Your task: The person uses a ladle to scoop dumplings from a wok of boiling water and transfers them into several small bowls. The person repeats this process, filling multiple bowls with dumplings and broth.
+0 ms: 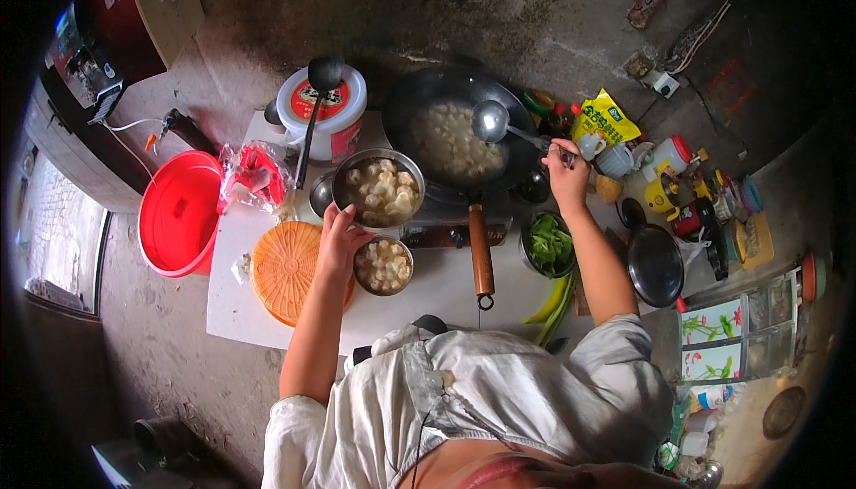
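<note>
My right hand (568, 178) grips the handle of a metal ladle (490, 120), whose bowl is over the right side of a black wok (408, 98). Pale dumplings (449, 138) sit in cloudy broth inside the wok. In my left hand (342, 235) is the rim of a steel bowl (420, 171), held level beside the wok and filled with dumplings and broth. A smaller steel bowl (356, 280) of dumplings stands just below it on the table. The wok's wooden handle (481, 248) points towards me.
Leafy greens (550, 245) fill a bowl at the right. An orange woven-pattern lid (287, 272) lies left. Behind it are a red bucket (179, 215) and a white tub (334, 121) with a black ladle (309, 134) across it. A small black pan (655, 265) and condiment containers crowd the right.
</note>
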Motion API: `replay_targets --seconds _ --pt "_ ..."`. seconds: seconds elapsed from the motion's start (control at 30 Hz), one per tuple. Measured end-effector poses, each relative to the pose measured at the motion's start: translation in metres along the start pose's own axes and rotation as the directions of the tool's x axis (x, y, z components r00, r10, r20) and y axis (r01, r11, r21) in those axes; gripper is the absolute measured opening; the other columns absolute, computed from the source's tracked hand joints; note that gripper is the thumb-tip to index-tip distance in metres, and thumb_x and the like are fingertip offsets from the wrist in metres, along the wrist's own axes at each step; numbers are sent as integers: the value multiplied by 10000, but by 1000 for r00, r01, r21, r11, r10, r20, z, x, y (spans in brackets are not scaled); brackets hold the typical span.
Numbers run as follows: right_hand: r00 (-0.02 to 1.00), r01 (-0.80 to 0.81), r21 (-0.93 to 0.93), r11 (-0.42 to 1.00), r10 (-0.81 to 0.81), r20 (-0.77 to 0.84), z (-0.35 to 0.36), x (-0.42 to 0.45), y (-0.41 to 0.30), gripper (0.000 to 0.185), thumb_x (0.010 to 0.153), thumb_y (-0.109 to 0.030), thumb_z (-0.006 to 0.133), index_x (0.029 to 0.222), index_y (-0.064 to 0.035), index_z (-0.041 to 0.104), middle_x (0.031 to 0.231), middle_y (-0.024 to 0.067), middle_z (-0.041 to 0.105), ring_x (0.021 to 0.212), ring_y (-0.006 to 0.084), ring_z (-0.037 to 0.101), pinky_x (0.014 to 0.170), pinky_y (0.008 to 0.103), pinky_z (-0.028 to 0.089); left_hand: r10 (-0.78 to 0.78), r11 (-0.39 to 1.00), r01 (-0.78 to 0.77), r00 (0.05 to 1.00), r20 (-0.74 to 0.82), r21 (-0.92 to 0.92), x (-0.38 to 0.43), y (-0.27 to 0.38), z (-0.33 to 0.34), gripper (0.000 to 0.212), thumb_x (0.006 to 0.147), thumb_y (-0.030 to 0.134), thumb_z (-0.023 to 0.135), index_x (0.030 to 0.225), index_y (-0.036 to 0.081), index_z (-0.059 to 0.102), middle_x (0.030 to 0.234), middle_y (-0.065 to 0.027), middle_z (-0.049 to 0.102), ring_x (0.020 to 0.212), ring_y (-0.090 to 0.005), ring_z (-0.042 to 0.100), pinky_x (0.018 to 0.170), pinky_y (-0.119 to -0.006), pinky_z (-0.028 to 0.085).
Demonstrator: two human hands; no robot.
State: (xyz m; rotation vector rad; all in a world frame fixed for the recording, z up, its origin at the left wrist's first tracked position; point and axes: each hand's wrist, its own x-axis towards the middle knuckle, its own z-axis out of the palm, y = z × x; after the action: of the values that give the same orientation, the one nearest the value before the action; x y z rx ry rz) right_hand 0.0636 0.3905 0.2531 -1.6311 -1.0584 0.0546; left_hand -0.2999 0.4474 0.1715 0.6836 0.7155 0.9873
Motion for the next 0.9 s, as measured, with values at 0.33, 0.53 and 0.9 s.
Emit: replay_targets --seconds 0.33,0.53,0.9 --pt "997 -70 129 989 71 -1 33 15 10 207 814 -195 546 889 -4 568 659 82 601 597 156 621 538 239 466 9 999 -10 1000 28 37 -9 7 9 440 830 288 497 1207 135 331 1123 -43 469 860 -166 547 750 -301 424" --pt "982 -183 169 969 189 -23 15 24 10 232 830 -201 519 905 15 556 692 114 610 605 161 625 526 245 479 35 999 -37 997 72 30 -8 4 7 463 831 297 490 1226 131 316 1142 -46 464 896 -174 546 771 -305 415" --pt "977 -203 191 960 211 -24 2 30 14 207 830 -193 530 886 4 553 687 72 592 577 160 617 509 239 475 0 1000 -1 998 64 16 -6 1 6 454 837 295 484 1230 134 321 1118 -39 491 893 -164 545 747 -293 414"
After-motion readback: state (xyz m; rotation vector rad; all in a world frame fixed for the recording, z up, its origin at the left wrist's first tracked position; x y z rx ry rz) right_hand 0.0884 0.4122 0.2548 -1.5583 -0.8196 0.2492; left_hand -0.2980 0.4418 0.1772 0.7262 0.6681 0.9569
